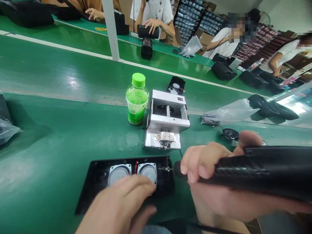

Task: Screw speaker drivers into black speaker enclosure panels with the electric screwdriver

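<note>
Two drivers (119, 174) sit side by side in a black panel (97, 185), which lies flat on the green counter (60, 156) directly in front of me. Left hand (117, 203) is spread over the panel, with its fingers (143, 185) across the lower part of the drivers. It looks to be steadying rather than clenched, but I can't tell how much pressure it's applying.

Right hand (214, 182) is wrapped firmly around a long black housing (273, 169) with a carbon-look finish, holding it roughly level just right of the panel. The housing's dark end (179, 169) is near a small metal stud (165, 169) at the panel's edge. Can't confirm contact from this view. A red wire (136, 166) shows between the drivers.

Handling notes: move the left fingers onto the panel's bare rim, off the driver faces, which look easy to dent. Keep the red wire clear of the panel's edges so it doesn't get pinched. Square the housing to the panel before applying force, since a tilted approach could catch the stud.

Beyond the panel are a metal jig (167, 120), a green-capped bottle (137, 99), and a loose driver (230, 133) beside a plastic bag (226, 112). Across the line, a co-worker's hand (152, 25) rests on another black housing (148, 31).
</note>
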